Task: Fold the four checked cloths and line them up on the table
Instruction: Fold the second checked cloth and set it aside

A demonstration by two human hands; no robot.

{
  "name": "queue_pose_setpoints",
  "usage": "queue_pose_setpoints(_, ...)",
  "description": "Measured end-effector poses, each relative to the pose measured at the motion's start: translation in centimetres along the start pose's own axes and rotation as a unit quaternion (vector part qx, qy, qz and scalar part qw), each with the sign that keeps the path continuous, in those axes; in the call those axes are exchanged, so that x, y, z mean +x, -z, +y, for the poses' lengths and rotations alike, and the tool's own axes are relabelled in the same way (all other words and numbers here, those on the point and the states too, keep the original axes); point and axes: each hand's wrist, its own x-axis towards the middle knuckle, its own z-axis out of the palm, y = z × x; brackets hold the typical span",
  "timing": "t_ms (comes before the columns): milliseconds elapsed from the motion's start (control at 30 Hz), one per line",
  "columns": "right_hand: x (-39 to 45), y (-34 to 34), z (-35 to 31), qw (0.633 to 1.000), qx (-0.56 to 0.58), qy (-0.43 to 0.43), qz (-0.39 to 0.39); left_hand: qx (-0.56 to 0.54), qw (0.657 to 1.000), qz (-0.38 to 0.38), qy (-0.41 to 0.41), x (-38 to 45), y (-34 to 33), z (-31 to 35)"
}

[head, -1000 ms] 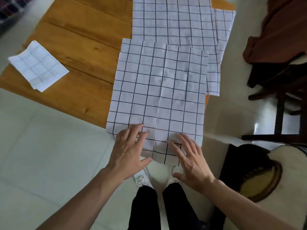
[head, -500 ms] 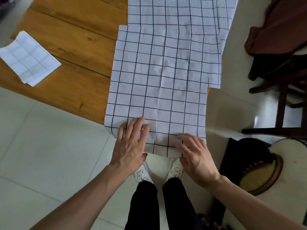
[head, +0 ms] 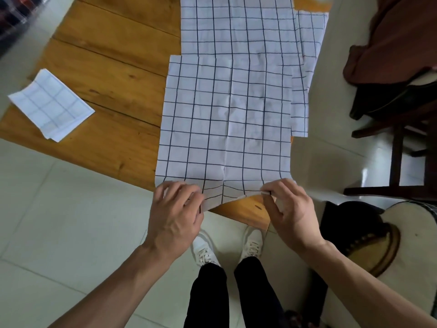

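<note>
Near edge of the top checked cloth (head: 224, 119) is pinched at both corners: left hand (head: 176, 216) at the near-left corner, right hand (head: 289, 214) at the near-right. Each grip is clamped on the cloth, thumb under and fingers over, so far as can be seen. The edge between the hands is lifted slightly and sags in the middle.

The cloth lies spread on the wooden bench (head: 106, 74), overlapping a second spread cloth (head: 236, 24) beyond it. A third cloth (head: 307, 74) peeks out just right of the top one. One folded cloth (head: 50, 104) is set well to the left of it, near the bench's left edge.

Step judged in hand: the first fold, near edge to be carried up and over to the far edge. For a clean fold, both corners should be raised together and kept taut so the sag is taken out. The near corners should be laid square on the far corners, using the grid lines as a guide. Care is needed that the cloth beneath is not dragged along.

Against half a second ago: both hands were then flat on the near edge, fingers spread; now the corners are gripped and the edge is raised off the bench.
</note>
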Motion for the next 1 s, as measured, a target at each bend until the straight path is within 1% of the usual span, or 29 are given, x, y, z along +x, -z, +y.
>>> queue_pose_setpoints(267, 2.9, 3.5, -3.1, 0.999, 0.023, -0.009, 0.038, 0.002, 1.000, 0.013, 0.019, 3.2, 5.6, -1.7)
queue_pose_setpoints(400, 4.4, 5.4, -4.6, 0.997, 0.043, -0.023, 0.060, 0.016, 1.000, -0.005, 0.013, 4.5, 8.3, -3.0)
queue_pose_setpoints(533, 6.2, 5.7, -4.7, 0.995, 0.047, -0.029, 0.087, 0.026, 0.999, -0.024, -0.004, 6.1, 10.2, -5.0)
queue_pose_setpoints(667, 8.9, 6.0, -4.1, 0.992, 0.057, -0.038, 0.107, 0.036, 0.999, -0.014, -0.008, 9.1, 10.9, -6.3)
queue_pose_setpoints(867, 13.8, 6.6, -2.1, 0.994, 0.061, -0.054, 0.068, 0.047, 0.999, -0.016, 0.004, 15.0, 9.8, -7.2)
queue_pose_setpoints(1000, 17.5, 6.8, 0.2, 0.997, 0.047, -0.040, 0.037, 0.046, 0.998, -0.025, 0.027, 18.9, 9.0, -7.3)
